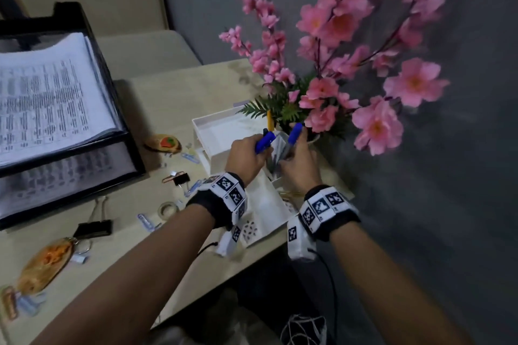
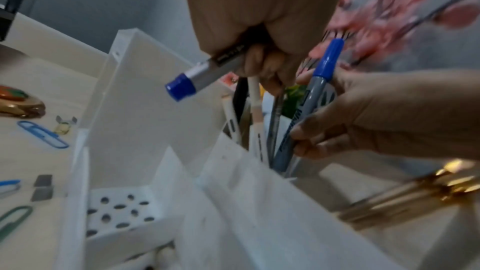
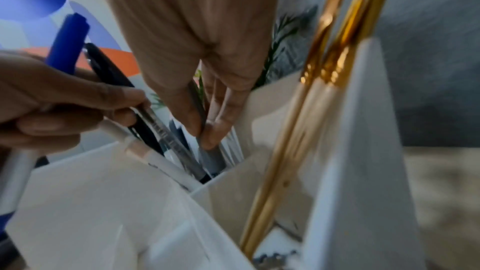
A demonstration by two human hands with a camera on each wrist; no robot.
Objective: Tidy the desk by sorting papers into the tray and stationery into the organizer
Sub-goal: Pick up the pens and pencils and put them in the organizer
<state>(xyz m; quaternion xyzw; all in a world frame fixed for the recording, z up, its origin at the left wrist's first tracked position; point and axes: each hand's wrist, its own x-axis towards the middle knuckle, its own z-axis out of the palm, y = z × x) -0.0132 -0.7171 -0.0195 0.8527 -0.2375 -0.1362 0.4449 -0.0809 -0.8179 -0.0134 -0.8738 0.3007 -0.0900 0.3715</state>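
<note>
Left hand (image 1: 246, 158) grips pen bundle, right hand (image 1: 298, 161) pinches grey blue-capped marker (image 2: 303, 110); both lowering into white plastic organizer (image 1: 215, 131) pen slot; next: release

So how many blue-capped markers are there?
2. The left hand grips one marker above the white organizer; the right hand holds the other marker in its pen slot. More may hide there.

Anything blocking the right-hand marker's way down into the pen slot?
Nothing solid. The right hand pinches the blue-capped marker, whose lower end already sits inside the organizer slot. Pens held by the left hand crowd that same slot beside it.
</note>
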